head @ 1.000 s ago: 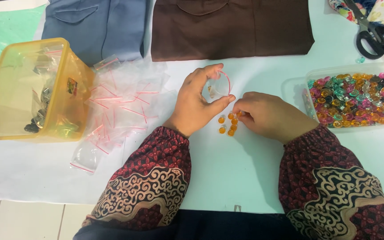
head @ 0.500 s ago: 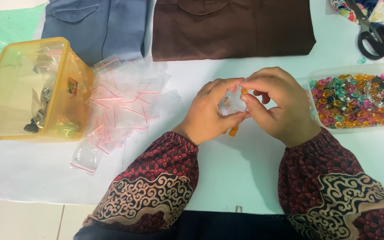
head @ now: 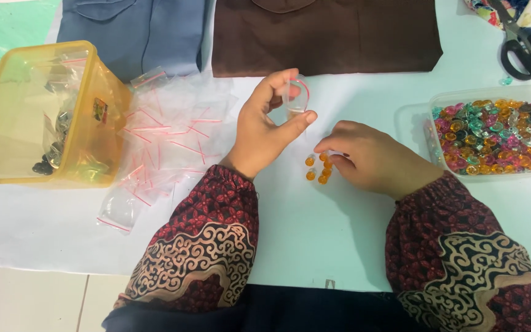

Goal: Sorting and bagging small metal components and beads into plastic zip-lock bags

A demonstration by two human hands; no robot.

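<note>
The left hand (head: 265, 126) holds a small clear bag (head: 295, 97) open-mouthed between narrow fingers, ready for filling. The right hand (head: 373, 157) pinches among orange beads (head: 318, 169) on the tabletop (head: 314, 246).

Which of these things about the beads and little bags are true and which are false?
1. The left hand holds a small clear bag up off the table. True.
2. The right hand is inside the clear tub of mixed beads. False: it rests on the table at the orange beads.
3. The beads by the right hand are orange. True.
4. The scissors lie in the yellow box. False: they lie at the top right of the table, far from the box.
5. A pile of little clear bags lies beside the yellow box. True.
</note>
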